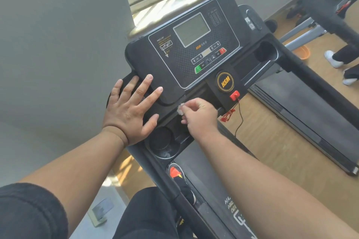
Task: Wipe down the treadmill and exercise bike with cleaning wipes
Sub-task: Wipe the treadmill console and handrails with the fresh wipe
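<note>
1. Head view, grip: the right hand (200,116) has its fingers curled round a small crumpled white cleaning wipe (181,109), pinched at the fingertips. The left hand (132,110) lies flat with straight, spread fingers, pressing on the lower left corner of the treadmill console (194,44) and holding nothing.
2. Head view, location: the wipe touches the console's lower edge, just left of the round logo badge (225,81) and red safety key (234,95). The left cup holder (162,141) sits just below the grip.
3. Step in hand, as judged: wiping the treadmill console's lower trim, with the left hand bracing.
4. Next move, as judged: sweep the wipe along the edge towards the safety key, lifting clear of its red cord (228,115). The wipe looks small and bunched, so unfolding it may be needed.
5. Exercise equipment at far right is only partly visible.
</note>
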